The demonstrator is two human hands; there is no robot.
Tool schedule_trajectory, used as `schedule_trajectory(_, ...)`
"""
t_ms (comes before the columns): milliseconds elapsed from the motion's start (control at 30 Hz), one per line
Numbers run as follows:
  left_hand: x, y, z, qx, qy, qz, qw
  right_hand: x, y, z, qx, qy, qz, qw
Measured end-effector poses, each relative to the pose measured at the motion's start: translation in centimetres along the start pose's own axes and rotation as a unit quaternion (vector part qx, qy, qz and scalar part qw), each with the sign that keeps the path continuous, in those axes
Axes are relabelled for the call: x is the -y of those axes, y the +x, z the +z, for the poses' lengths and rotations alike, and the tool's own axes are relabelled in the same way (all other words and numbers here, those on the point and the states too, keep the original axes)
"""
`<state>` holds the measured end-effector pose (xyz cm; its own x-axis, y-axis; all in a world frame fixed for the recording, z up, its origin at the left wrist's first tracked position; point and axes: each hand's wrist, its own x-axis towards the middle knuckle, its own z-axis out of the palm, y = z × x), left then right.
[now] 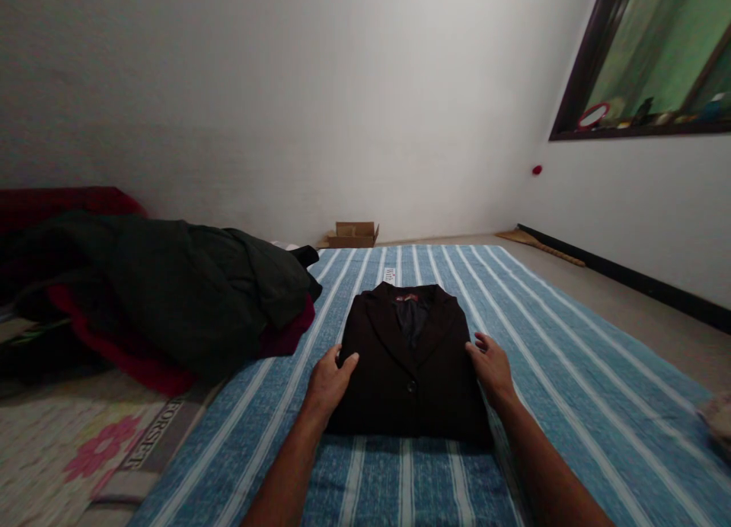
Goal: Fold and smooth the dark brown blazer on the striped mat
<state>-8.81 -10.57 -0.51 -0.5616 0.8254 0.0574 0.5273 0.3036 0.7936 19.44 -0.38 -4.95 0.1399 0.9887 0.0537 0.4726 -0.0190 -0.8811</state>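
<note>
In the head view, a dark jacket (412, 375) lies folded into a neat block, collar away from the person and lapels and one button facing up, in the middle of a blue striped mat (571, 375) spread on the floor. The work in hand looks like squaring up this folded block. To do it well, both sides likely need even, light pressure with flat palms, pushing inward together so the block does not skew, and the edges should run along the mat's stripes. The front should not be dragged, or the lapels may crease. The left hand (330, 380) rests on the jacket's left edge, fingers loosely spread and laid over the cloth, thumb toward the mat. The right hand (489, 367) sits against the right edge, fingers slightly curled and apart. Neither hand seems to pinch the fabric, though the undersides of the fingers are hidden. Both forearms reach forward from the bottom of the picture, roughly mirrored, wrists low and near the mat. A heap of dark and red clothes (171, 306) lies to the left, apart from the jacket. A small cardboard box (354, 234) stands by the far wall.
</note>
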Motion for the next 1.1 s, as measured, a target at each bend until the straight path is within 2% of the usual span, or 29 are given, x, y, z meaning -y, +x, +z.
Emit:
schedule_trajectory(200, 0.1, 0.7, -0.9, -0.012, -0.106, -0.083, 0.991, 0.0, -1.8, -1.0, 0.028, 0.069, 0.067, 0.995)
schedule_trajectory(300, 0.2, 0.8, -1.1, 0.004, -0.139, -0.099, 0.985, 0.3, -2.5, -1.0, 0.047, 0.107, 0.098, 0.988)
schedule_trajectory(467, 0.4, 1.1, -1.2, 0.1, -0.178, -0.121, 0.971, 1.1, -3.5, -1.0, 0.124, 0.208, 0.161, 0.957)
schedule_trajectory(633, 0.0, 1.6, -1.3, 0.216, -0.288, -0.191, 0.913, 1.9, -3.8, -1.1, 0.189, 0.285, 0.21, 0.916)
schedule_trajectory(767, -0.5, 2.0, -1.4, 0.28, -0.34, -0.197, 0.876, 2.2, -3.7, -1.1, 0.22, 0.335, 0.231, 0.886)
schedule_trajectory(900, -0.6, 2.2, -1.4, 0.288, -0.342, -0.18, 0.876, 1.9, -3.5, -0.8, 0.224, 0.359, 0.236, 0.875)
schedule_trajectory(1100, -0.1, 2.2, -0.8, 0.251, -0.311, -0.156, 0.904, 1.0, -3.2, -0.3, 0.206, 0.321, 0.206, 0.901)
